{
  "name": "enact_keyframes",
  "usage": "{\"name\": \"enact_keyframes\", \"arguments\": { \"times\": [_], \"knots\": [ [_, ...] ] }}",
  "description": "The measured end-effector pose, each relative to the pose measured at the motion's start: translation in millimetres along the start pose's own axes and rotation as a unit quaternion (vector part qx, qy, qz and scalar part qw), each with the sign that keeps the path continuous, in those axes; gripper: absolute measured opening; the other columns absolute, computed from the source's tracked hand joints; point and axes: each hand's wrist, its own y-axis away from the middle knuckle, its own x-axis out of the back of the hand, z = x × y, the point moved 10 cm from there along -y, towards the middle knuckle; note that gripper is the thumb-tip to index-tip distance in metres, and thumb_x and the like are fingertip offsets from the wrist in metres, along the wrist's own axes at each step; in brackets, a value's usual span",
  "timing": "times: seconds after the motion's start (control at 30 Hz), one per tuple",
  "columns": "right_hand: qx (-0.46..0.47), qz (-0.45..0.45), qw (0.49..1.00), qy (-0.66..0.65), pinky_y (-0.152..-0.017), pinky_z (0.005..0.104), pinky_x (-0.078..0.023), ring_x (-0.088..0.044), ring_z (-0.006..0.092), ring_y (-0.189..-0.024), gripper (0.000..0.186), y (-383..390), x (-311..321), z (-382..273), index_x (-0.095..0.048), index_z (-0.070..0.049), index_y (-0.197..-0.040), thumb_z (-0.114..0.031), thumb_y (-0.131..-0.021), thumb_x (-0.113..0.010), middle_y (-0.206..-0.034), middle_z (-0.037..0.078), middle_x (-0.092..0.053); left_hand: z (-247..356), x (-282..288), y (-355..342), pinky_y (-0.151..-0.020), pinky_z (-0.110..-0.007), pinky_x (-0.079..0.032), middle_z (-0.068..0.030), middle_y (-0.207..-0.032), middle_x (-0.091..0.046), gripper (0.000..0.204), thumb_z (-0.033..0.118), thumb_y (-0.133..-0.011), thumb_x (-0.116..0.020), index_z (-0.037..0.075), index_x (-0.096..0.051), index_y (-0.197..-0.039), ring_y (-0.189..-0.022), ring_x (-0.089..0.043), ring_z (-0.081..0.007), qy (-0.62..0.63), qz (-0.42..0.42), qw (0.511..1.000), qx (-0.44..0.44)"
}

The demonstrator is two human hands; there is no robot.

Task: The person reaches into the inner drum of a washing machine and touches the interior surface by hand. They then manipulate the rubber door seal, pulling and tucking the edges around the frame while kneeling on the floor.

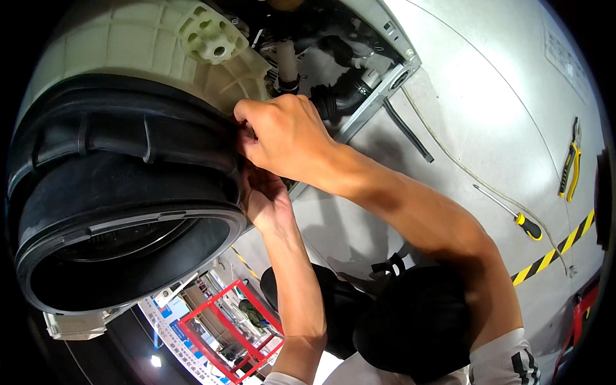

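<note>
A large black rubber door gasket (128, 135) sits on the front of a pale plastic washing machine tub (115, 45), its round opening toward the lower left. At the gasket's right edge my right hand (282, 131) is closed, thumb and curled fingers against the rubber; what they pinch is hidden. Just below it, my left hand (266, 196) reaches up beside the same edge with bent fingers in shadow, closed on something I cannot make out. The gasket partly covers those fingertips.
Black hoses (340, 96) lie inside the metal cabinet frame (378, 96) behind my hands. On the pale floor are a screwdriver (527, 226), yellow-handled pliers (570, 163), a grey cable (449, 151) and striped tape (552, 253). A red metal frame (212, 308) stands at the lower left.
</note>
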Motion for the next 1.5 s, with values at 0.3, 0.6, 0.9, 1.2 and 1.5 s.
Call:
{"name": "enact_keyframes", "arguments": {
  "times": [0.3,0.6,0.9,1.2,1.5],
  "knots": [
    [-0.022,-0.021,0.999,0.024,-0.062,0.0424,-0.05,-0.062,0.0362,-0.067,0.01,-8,0,1,-0.064,-0.003,-0.081,-0.007,-0.072,-0.062,-0.07,0.014,-0.065,-5,-13,-2,-0.088,-0.03,-0.051,-0.0107,-0.107,-0.064,0.02,0.007,-0.093,-0.049,-0.001,-0.059,-0.108,-0.098,-0.061,-0.0203,0.059,-0.019,0.997,0.045],
    [-0.016,0.001,1.0,-0.007,-0.065,0.0407,-0.051,-0.064,0.0328,-0.073,0.016,1,14,-11,-0.062,-0.004,-0.09,-0.006,-0.074,-0.063,-0.075,0.014,-0.066,-11,-49,129,-0.066,-0.026,-0.051,-0.0107,-0.094,-0.066,0.02,0.014,-0.09,-0.061,-0.003,-0.061,-0.099,-0.074,-0.062,-0.0141,-0.469,-0.407,0.782,0.058],
    [0.064,0.056,0.991,-0.106,-0.066,0.0336,-0.052,-0.067,0.0287,-0.074,0.02,-8,32,-21,-0.063,0.001,-0.097,-0.008,-0.079,-0.064,-0.079,0.017,-0.066,112,-256,281,-0.074,-0.037,-0.049,-0.0124,-0.084,-0.062,0.019,-0.002,-0.066,-0.07,-0.001,-0.063,-0.083,-0.077,-0.06,-0.0293,-0.618,-0.498,0.113,-0.598],
    [0.135,-0.025,0.975,-0.176,-0.056,0.0352,-0.048,-0.062,0.0301,-0.06,0.015,-13,17,-59,-0.065,0.004,-0.09,-0.005,-0.078,-0.064,-0.072,0.019,-0.063,94,-287,190,-0.08,-0.038,-0.048,-0.0122,-0.089,-0.061,0.012,-0.001,-0.071,-0.058,0.002,-0.065,-0.08,-0.091,-0.059,-0.0296,-0.789,-0.341,-0.256,-0.442],
    [0.099,-0.013,0.987,-0.126,-0.061,0.0333,-0.051,-0.065,0.0291,-0.066,0.016,-20,30,-31,-0.066,0.003,-0.087,-0.008,-0.076,-0.065,-0.073,0.018,-0.065,65,-310,159,-0.074,-0.042,-0.051,-0.0204,-0.079,-0.063,0.01,0.0,-0.076,-0.056,-0.001,-0.065,-0.075,-0.082,-0.062,-0.0349,-0.827,-0.341,-0.279,-0.349]
  ]
}}
